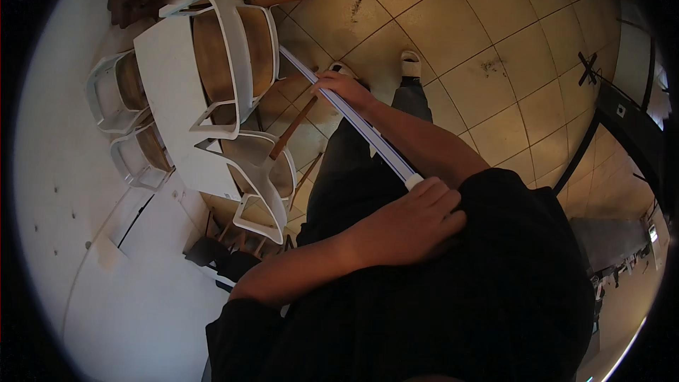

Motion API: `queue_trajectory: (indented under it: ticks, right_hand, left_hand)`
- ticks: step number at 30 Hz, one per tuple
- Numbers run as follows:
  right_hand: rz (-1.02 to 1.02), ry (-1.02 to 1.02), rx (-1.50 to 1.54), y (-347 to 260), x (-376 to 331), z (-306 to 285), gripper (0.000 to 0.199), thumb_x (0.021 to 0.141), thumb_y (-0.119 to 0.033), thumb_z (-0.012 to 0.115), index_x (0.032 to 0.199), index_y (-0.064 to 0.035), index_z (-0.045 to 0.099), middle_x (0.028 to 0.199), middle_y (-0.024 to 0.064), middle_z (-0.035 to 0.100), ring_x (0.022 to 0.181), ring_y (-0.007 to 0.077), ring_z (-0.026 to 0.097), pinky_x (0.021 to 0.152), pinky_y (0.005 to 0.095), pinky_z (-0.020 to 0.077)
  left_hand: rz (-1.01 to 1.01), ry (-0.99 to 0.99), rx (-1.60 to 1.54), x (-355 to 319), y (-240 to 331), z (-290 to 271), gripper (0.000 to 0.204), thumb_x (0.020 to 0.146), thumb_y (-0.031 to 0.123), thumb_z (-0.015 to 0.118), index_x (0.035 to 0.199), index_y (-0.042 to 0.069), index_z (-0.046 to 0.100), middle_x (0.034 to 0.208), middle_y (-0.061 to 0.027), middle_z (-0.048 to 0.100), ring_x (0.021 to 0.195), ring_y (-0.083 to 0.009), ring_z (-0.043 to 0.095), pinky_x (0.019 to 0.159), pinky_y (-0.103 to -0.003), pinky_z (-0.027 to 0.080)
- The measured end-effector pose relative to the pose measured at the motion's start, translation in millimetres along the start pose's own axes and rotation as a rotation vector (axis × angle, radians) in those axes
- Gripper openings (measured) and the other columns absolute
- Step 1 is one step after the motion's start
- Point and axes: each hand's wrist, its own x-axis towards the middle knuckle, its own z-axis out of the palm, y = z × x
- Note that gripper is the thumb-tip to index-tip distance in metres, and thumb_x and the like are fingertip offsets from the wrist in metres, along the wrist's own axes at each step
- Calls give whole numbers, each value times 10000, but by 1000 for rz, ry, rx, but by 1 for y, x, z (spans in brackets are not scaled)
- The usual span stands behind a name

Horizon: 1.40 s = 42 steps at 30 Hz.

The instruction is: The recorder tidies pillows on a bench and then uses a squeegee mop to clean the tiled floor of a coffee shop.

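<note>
Long white pole with blue stripe [357, 124] slants down toward the tiled floor [453, 35], lower end hidden behind a white chair [233, 49]. Left hand [414, 223] clenched on its top end, right hand [344, 88] gripping mid-shaft. Pole's working end unseen, so progress cannot be judged.

White chairs [233, 64] left; open floor [460, 21] right.

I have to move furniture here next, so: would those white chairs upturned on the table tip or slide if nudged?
Probably. The white chairs rest upside down on the table, legs up, so they look top-heavy. The tabletop looks smooth; they may slide.
</note>
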Motion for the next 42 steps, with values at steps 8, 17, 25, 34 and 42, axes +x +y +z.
queue_trajectory:
  ticks: [8,17,25,34,42]
  right_hand:
    - [8,-94,-313,48,46,-28,187,964,-335,669,1074,-183,671,904,110,695,910,346,684,785,444,523]
    - [-11,-192,-614,-71,-20,-94,185,927,-256,685,1098,-212,629,947,121,692,921,380,676,772,489,525]
    - [-54,-83,-542,-125,-88,-143,234,912,-213,714,1111,-143,611,916,147,678,884,381,675,750,478,520]
    - [-88,171,-574,-181,-22,-148,224,955,-275,692,1127,-135,659,935,119,691,906,334,692,780,412,548]
    - [132,429,-978,-115,34,-228,398,965,-416,663,1301,-205,647,1128,109,681,1010,339,688,828,440,565]
  left_hand:
    - [-199,236,58,12,-64,-3,488,726,334,875,697,108,444,745,-59,454,733,-284,493,715,-378,406]
    - [46,448,-51,4,47,-53,414,741,85,836,650,103,433,690,-34,485,636,-239,499,616,-365,396]
    - [218,398,-108,9,110,-56,421,792,154,833,660,116,435,691,-38,476,637,-239,509,613,-354,409]
    - [183,461,3,27,122,-77,432,749,185,854,652,110,440,706,-35,484,722,-251,536,760,-376,455]
    - [102,601,134,65,-29,-24,436,760,-18,735,538,92,377,547,-46,396,559,-251,469,664,-366,444]
